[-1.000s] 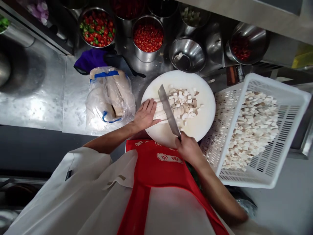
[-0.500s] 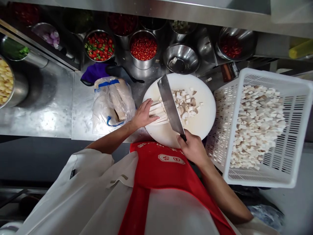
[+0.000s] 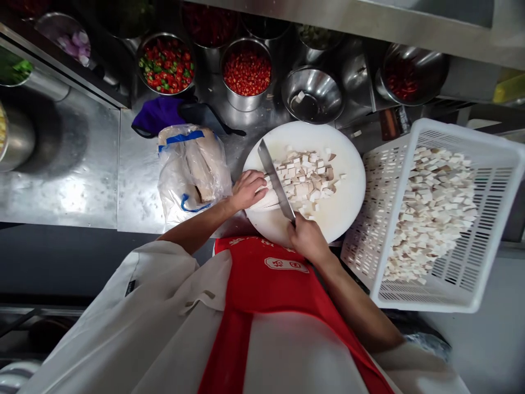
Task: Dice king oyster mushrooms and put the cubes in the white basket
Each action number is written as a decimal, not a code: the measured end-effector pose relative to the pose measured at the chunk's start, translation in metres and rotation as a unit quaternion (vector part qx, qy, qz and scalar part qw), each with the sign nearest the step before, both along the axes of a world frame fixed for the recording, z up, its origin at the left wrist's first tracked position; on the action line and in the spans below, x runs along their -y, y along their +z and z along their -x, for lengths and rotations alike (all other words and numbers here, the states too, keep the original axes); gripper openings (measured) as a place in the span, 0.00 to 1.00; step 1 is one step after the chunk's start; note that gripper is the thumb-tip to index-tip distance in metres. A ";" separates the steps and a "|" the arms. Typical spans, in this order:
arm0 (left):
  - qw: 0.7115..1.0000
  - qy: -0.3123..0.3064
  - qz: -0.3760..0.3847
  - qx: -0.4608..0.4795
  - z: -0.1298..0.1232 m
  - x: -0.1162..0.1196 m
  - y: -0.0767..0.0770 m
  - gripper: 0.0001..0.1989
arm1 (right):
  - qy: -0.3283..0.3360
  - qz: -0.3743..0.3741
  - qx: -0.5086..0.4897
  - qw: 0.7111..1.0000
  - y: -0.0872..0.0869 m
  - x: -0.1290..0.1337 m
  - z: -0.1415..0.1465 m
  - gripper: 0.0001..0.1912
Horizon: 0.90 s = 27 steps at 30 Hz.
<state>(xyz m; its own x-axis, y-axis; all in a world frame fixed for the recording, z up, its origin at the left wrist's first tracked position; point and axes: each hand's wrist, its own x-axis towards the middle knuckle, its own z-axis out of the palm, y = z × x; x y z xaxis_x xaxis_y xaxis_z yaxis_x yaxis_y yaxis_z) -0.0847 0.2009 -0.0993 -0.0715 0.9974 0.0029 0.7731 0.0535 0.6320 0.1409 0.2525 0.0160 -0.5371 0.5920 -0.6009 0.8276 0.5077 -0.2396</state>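
On a round white cutting board (image 3: 344, 208) lie sliced pale mushroom strips (image 3: 264, 201), pressed by the fingers of my left hand (image 3: 248, 190) at the board's left side. My right hand (image 3: 308, 236) is wrapped round the handle of a cleaver (image 3: 276, 179). Its blade stands nearly on edge across the strips, just right of my left fingers. Small mushroom cubes (image 3: 309, 172) are heaped to the right of the blade. Left of the board, a clear plastic bag (image 3: 174, 178) with blue tape holds whole mushrooms.
A white plastic basket (image 3: 488, 241) of cut mushroom pieces stands at the right. Behind the board are a steel bowl (image 3: 312, 94), a pot of chopped red chillies (image 3: 247, 74) and a pot of mixed chillies (image 3: 166, 64). A purple cloth (image 3: 158, 116) lies behind the bag.
The cleaver has shifted left along the strips, and its blade is now more upright. More cut cubes lie to its right. My left fingers are more curled.
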 end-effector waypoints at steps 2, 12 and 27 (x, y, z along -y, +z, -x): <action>1.000 -0.003 -0.005 -0.004 0.000 0.001 0.001 0.13 | -0.009 -0.017 -0.032 0.999 -0.019 -0.004 0.013 0.17; 0.999 0.016 -0.022 0.025 0.011 0.008 0.007 0.10 | -0.063 -0.021 -0.106 0.992 0.016 0.014 -0.016 0.20; 0.984 -0.059 -0.169 -0.011 0.002 0.006 -0.028 0.18 | -0.016 -0.004 -0.007 1.000 -0.002 0.018 0.003 0.17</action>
